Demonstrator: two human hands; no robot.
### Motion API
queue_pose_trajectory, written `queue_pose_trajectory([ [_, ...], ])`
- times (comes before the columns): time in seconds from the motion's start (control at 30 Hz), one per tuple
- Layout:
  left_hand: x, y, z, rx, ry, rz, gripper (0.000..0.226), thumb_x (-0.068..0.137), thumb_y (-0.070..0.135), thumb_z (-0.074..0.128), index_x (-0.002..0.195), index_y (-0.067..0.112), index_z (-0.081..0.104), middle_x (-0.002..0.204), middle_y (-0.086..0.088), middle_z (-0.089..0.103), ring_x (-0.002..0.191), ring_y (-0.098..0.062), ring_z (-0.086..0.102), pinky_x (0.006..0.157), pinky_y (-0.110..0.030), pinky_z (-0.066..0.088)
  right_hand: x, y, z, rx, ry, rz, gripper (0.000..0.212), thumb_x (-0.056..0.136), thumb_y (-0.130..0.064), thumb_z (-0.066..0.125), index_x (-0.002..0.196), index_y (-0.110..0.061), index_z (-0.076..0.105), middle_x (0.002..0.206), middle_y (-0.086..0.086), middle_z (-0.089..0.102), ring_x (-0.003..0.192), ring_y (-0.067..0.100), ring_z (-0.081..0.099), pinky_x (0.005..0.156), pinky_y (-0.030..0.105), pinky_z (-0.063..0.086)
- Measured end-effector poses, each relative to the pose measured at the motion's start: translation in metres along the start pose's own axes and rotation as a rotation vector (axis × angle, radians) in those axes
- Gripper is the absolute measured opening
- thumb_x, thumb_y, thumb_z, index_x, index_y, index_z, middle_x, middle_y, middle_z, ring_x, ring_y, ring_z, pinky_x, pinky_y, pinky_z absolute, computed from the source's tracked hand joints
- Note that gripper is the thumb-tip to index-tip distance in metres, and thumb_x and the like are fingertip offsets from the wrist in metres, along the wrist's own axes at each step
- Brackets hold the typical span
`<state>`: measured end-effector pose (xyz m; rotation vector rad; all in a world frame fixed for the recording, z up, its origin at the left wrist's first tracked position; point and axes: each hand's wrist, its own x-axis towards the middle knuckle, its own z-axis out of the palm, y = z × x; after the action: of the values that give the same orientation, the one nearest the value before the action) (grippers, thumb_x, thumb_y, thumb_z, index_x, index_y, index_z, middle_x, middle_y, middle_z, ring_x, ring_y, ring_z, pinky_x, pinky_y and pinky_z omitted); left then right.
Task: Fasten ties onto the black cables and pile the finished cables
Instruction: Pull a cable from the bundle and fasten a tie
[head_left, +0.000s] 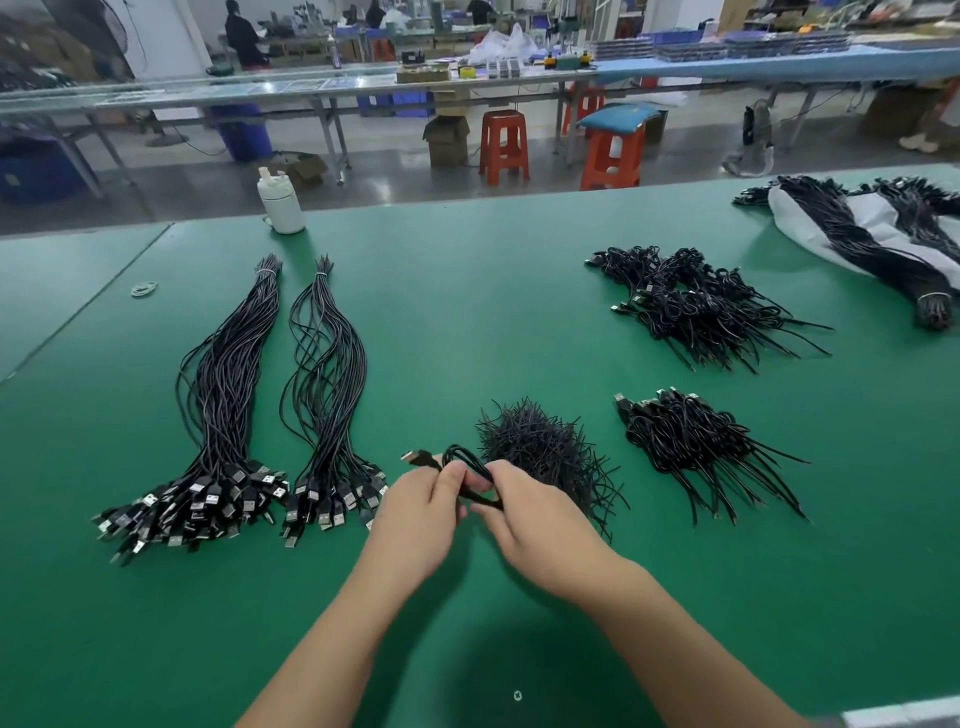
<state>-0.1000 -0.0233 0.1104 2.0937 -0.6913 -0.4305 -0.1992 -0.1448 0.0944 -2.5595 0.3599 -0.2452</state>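
Near the lower centre, hands: left hand (421, 512) and right hand (535, 519) both grip one folded black cable (470, 470) just above the green table (467, 332); its plug (413, 457) pokes out to the left.
Step in hand: probably wrapping a tie round the folded loops, though the tie itself is hidden by the fingers.
Doing it well: pinch the loops flat with the left hand, twist the tie snug at mid-bundle, leave the plug free.
Tie heap (545, 452): just behind the right hand, within easy reach.
Finished piles: nearer pile (691, 441) at right, larger pile (696, 306) further up; add to the nearer one.
Untied bundles: two long bundles (223, 395) at left, plugs toward the viewer.
Far upper left: white bottle (280, 200).
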Motion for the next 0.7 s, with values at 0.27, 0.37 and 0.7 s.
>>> queue_pose_trajectory([
  [0.27,0.008,-0.010,-0.006,0.082,-0.103,0.059,0.026,0.100,0.041,0.048,0.081,0.029,0.060,0.065,0.003,0.062,0.059,-0.001,0.053,0.059,-0.017,0.039,-0.008,-0.003,0.004,-0.001,-0.117,0.025,0.021,0.107,-0.037,0.031,0.100,-0.018,0.036,0.102,0.007,0.052,0.084,0.037,0.057,0.070,0.046,0.043],
  [0.37,0.012,-0.011,-0.007,0.097,-0.083,0.131,0.023,0.096,0.040,0.058,0.077,0.027,0.062,0.062,-0.003,0.062,0.053,-0.001,0.047,0.055,-0.016,0.037,-0.007,-0.005,0.003,0.009,-0.117,0.031,0.019,0.107,-0.035,0.031,0.103,-0.018,0.038,0.104,0.008,0.053,0.088,0.038,0.058,0.071,0.044,0.042],
  [0.7,0.019,-0.002,-0.002,0.328,-0.050,0.176,0.020,0.089,0.033,0.064,0.076,0.018,0.062,0.062,0.002,0.063,0.061,-0.011,0.056,0.057,-0.021,0.039,-0.002,-0.011,0.013,0.178,-0.149,0.114,0.022,0.103,-0.025,0.041,0.122,-0.016,0.048,0.109,0.006,0.057,0.094,0.029,0.063,0.081,0.042,0.050],
])
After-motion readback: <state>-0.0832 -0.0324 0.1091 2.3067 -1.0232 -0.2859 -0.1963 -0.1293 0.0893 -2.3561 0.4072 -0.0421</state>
